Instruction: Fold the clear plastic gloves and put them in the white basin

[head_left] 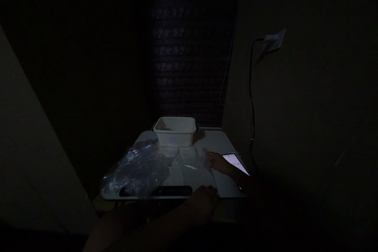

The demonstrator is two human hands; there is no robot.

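A clear, crinkled plastic sheet (138, 167) spreads over the left and middle of a small white table (227, 187). Its smoother right part lies between my hands. My right hand (217, 162) reaches in from the right, its fingers bent and closed on the sheet's right side. My left hand (203, 201) comes from the lower left to the table's front edge, at the sheet's near right corner. Darkness hides most of its fingers, so its grip cannot be made out. A lit phone (236, 164) lies beside my right wrist, partly covered by my forearm.
At the table's back stands a white plastic tub (175, 138) with dark side handles and something pale inside. A dark slot (177, 191) runs along the front edge. Blinds (183, 59) hang behind; a black cable (251, 86) drops from a wall socket (273, 41) at right.
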